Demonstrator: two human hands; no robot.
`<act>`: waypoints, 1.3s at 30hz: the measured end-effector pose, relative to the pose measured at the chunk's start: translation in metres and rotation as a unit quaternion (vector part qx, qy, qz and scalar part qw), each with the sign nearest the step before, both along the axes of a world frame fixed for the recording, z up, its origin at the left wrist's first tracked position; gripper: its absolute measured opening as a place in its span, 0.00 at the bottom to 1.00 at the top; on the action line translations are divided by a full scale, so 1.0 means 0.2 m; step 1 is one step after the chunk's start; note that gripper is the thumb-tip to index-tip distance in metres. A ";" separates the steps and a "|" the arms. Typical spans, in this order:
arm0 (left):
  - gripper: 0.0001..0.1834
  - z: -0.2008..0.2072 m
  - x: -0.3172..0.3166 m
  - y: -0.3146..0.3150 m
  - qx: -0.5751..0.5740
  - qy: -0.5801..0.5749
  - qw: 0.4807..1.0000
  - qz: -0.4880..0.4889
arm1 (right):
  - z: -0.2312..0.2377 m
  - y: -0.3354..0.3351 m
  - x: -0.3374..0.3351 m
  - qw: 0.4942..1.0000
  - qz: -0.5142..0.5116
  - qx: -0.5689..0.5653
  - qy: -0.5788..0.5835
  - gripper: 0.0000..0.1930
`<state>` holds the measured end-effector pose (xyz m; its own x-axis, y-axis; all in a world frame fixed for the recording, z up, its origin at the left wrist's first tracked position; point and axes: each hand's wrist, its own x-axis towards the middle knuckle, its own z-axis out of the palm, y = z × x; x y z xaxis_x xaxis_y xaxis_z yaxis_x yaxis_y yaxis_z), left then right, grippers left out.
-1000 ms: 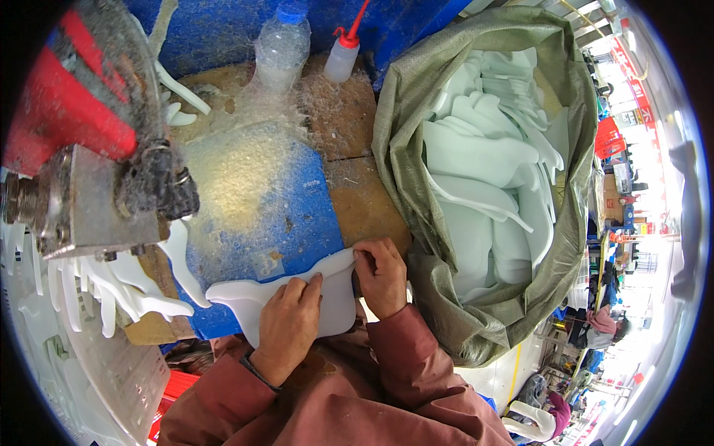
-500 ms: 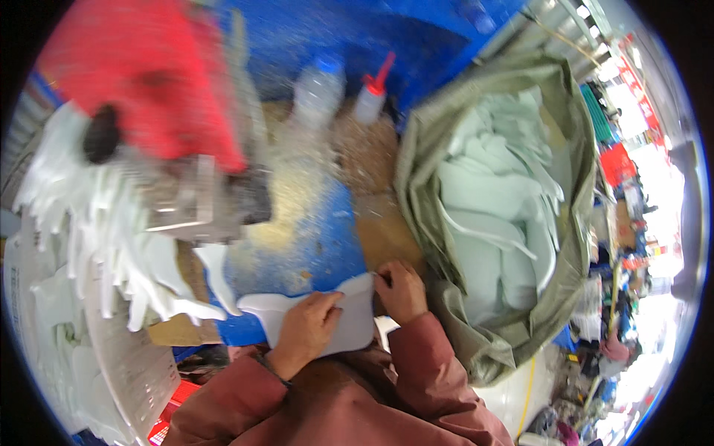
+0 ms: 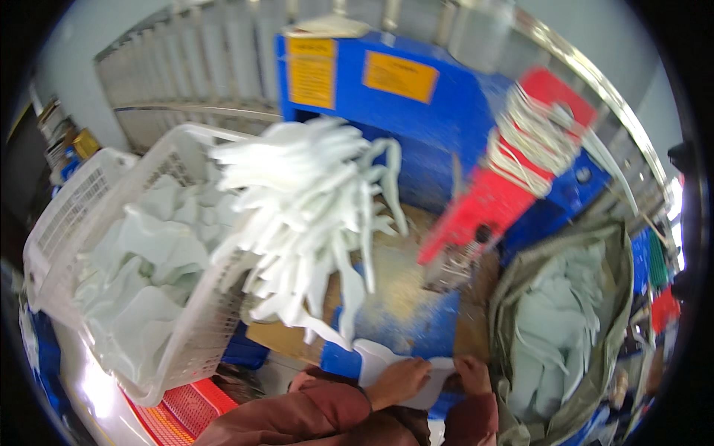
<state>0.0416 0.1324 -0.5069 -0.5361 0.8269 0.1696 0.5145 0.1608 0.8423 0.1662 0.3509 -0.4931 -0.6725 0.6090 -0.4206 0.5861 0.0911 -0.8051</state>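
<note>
Low in the picture my left hand (image 3: 401, 380) and my right hand (image 3: 471, 373) both grip a flat white foam piece (image 3: 387, 358) at the front edge of a dusty blue work surface (image 3: 405, 316). Above the hands hangs a bunch of long white trimmed strips (image 3: 312, 215). A red machine part (image 3: 476, 215) stands just beyond the surface, over the right hand. The view is blurred by motion.
A white plastic basket (image 3: 89, 201) full of white foam pieces stands at the left. A grey-green sack (image 3: 587, 245) with more white pieces gapes at the right. A blue machine housing (image 3: 454, 126) with yellow labels rises behind. A red crate (image 3: 178, 409) sits below left.
The view has swung up and to the left, bringing the white basket and machine housing into sight. Both hands still hold the white piece, now lower in the picture.
</note>
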 end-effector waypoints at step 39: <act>0.23 0.78 -0.32 -0.46 -0.200 0.046 0.929 -0.308 | 0.92 -0.59 0.03 0.867 0.308 0.179 0.348 0.11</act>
<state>-0.0221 0.0397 -0.3501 0.0603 0.9789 -0.1953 0.6796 0.1031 0.7263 0.1714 0.2322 -0.3098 -0.9321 0.0516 0.3585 -0.2784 0.5309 -0.8004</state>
